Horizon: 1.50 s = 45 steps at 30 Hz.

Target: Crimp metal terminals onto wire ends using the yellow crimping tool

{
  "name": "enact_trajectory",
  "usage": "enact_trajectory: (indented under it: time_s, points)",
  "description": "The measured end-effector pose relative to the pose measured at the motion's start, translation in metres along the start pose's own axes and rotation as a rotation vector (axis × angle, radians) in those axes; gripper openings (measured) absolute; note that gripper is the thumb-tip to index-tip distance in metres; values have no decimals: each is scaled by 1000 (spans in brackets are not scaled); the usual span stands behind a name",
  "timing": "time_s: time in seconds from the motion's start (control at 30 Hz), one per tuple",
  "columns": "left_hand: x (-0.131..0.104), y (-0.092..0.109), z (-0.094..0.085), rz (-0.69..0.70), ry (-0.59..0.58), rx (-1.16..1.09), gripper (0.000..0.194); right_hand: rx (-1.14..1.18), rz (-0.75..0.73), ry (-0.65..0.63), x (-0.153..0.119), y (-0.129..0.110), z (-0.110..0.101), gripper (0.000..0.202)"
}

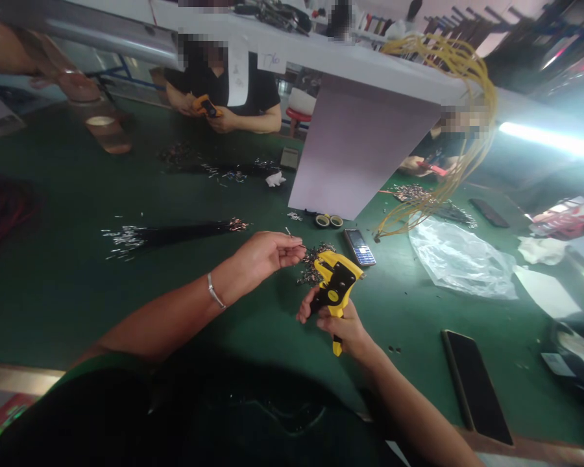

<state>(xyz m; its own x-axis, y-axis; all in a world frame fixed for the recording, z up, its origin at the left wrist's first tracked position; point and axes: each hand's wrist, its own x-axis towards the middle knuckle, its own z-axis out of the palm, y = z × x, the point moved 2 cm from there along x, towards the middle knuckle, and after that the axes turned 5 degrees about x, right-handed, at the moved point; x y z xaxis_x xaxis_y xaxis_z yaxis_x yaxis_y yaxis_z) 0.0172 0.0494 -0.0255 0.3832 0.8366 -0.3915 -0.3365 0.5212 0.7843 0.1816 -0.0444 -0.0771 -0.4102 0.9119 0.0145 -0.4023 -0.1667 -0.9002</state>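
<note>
A yellow and black wire stripper (338, 285) is gripped in my right hand (348, 327), its jaws tilted up and to the left. My left hand (267, 253) pinches a thin short wire (302, 246) between thumb and fingers, just left of the jaws. The wire's end looks coppery, and a small pale tip shows above the fingers. Beneath the tool's jaws lies a pile of short stripped scraps (307, 274). Left of my left hand, a bundle of black wires (185, 231) lies flat, with silvery ends to the left and coppery ends to the right.
A keypad phone (359, 247) and two tape rolls (329, 221) lie past the tool. Rightward are a clear plastic bag (462, 256), hanging yellow wires (486, 110) and a large smartphone (477, 386). A white divider (360, 143) stands ahead. Across the table, people handle tools.
</note>
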Motion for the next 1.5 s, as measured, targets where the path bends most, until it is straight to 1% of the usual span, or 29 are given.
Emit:
enact_trajectory:
  time_s: [0.17,0.47,0.6,0.83,1.07,1.2,1.33,1.5]
  points:
    - [-1,-3,2,-27,1,-11,9,-23,6,-13,0,-1,1,30]
    - [0,-8,3,-16,-15,-28,10,-18,-2,-27,0,2,-1,32]
    - [1,-10,3,-15,-51,-40,10,-33,6,-27,0,3,-1,30]
    - [1,-9,3,-34,-34,-26,12,-45,17,1,-1,0,1,28]
    - [3,-13,1,-47,-31,-45,12,-40,30,64,0,-4,5,26]
    - [4,-14,1,-74,-37,-92,13,-20,27,44,0,-3,5,26]
    - [4,-13,4,-119,-14,-139,15,-9,18,41,0,-1,3,26]
    - [3,-15,5,-119,-18,-131,14,-13,10,32,0,0,2,27]
